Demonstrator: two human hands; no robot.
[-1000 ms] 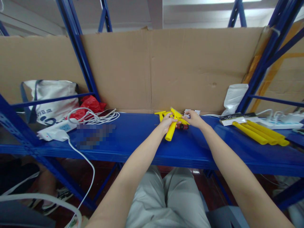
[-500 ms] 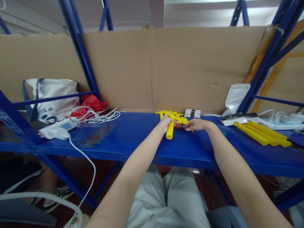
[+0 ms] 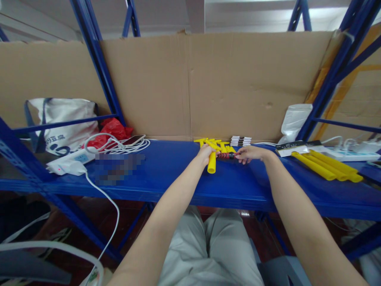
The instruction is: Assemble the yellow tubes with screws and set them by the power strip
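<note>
My left hand [image 3: 205,154] is wrapped round a yellow tube [image 3: 211,165], whose open round end points toward me. Directly right of the tube lies a dark red and black rod-shaped piece [image 3: 226,156]; its left end meets the tube near my left fingers. My right hand [image 3: 249,153] pinches the black right end of that piece between thumb and fingers. Behind both hands several yellow T-shaped pieces [image 3: 218,144] are heaped on the blue shelf [image 3: 175,174]. My left hand hides part of the tube and the join.
Small white packs with black bands [image 3: 240,141] stand behind my right hand. Several long yellow tubes [image 3: 330,169] lie at right near a power strip [image 3: 351,155]. At left are a white cable coil [image 3: 131,147], a power strip [image 3: 71,161] and a cloth bag [image 3: 65,123].
My right hand has shifted slightly right, and more of the dark red and black piece's right end shows. My left hand keeps its hold on the yellow tube.
</note>
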